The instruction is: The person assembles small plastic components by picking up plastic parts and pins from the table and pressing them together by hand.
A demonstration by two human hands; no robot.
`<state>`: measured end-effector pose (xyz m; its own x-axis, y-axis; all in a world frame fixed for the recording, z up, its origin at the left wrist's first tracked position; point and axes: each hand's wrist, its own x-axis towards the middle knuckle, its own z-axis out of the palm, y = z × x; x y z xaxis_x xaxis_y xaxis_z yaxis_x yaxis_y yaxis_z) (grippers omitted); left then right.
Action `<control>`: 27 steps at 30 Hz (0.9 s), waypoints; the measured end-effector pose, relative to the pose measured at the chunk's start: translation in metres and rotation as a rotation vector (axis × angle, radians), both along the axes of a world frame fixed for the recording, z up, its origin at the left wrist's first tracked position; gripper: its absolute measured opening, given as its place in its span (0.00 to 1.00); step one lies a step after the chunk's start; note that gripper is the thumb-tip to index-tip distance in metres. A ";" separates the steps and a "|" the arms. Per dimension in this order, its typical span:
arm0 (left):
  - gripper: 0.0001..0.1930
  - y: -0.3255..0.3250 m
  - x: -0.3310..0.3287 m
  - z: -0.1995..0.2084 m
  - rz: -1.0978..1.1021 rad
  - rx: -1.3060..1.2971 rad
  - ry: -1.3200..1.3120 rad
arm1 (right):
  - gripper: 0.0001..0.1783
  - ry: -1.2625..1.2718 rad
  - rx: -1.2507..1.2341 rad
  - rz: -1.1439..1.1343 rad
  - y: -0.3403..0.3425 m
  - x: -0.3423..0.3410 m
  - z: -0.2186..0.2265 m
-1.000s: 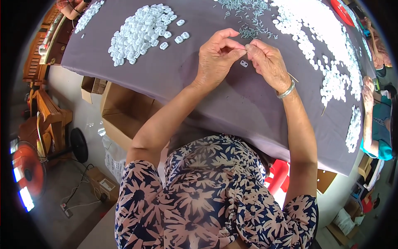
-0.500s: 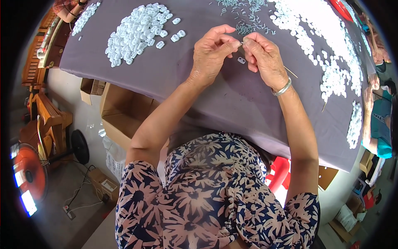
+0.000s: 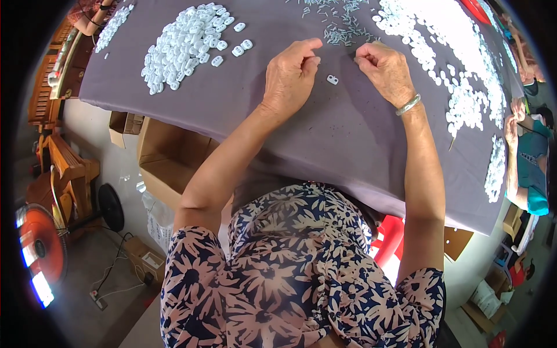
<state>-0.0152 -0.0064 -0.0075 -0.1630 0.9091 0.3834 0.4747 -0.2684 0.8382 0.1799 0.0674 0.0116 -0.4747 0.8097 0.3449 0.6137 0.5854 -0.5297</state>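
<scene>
My left hand [image 3: 292, 75] is over the table with thumb and forefinger apart. Its other fingers curl inward, and nothing shows between the tips. My right hand [image 3: 386, 71], a silver bangle at its wrist, is closed, with thumb and fingers drawn together. Whatever it may hold is hidden or too small to name. Between the hands lies one small white oval piece [image 3: 332, 79] with two dark holes. Just beyond are many thin grey-green pins [image 3: 342, 33] scattered on the cloth.
A pile of white two-hole pieces [image 3: 180, 49] lies at left on the grey tablecloth [image 3: 325, 145]. Loose white pieces [image 3: 464, 107] spread along the right. Below the table's left edge stands an open cardboard box [image 3: 165, 156]. Another person's arms [image 3: 512, 136] are at far right.
My hands have parted from their meeting point, the left moving slightly left and the right moving right. The thin yellowish stick by my right wrist no longer shows. The view has shifted slightly.
</scene>
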 end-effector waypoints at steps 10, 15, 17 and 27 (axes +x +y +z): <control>0.12 0.005 -0.009 -0.010 0.032 0.067 -0.085 | 0.11 -0.053 0.021 0.214 -0.026 -0.022 0.007; 0.13 0.004 -0.011 -0.004 0.072 0.046 -0.198 | 0.10 -0.078 0.001 0.213 -0.030 -0.027 0.004; 0.13 0.003 -0.011 -0.003 0.049 0.045 -0.227 | 0.10 0.007 -0.028 0.216 -0.029 -0.028 0.004; 0.24 -0.004 -0.002 0.008 -0.270 -0.093 -0.310 | 0.02 0.301 -0.356 0.182 -0.025 -0.025 0.009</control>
<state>-0.0174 -0.0100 0.0004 -0.0088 0.9632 0.2685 0.1191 -0.2656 0.9567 0.1549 0.0422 0.0208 -0.5414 0.8152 0.2056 0.3079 0.4198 -0.8538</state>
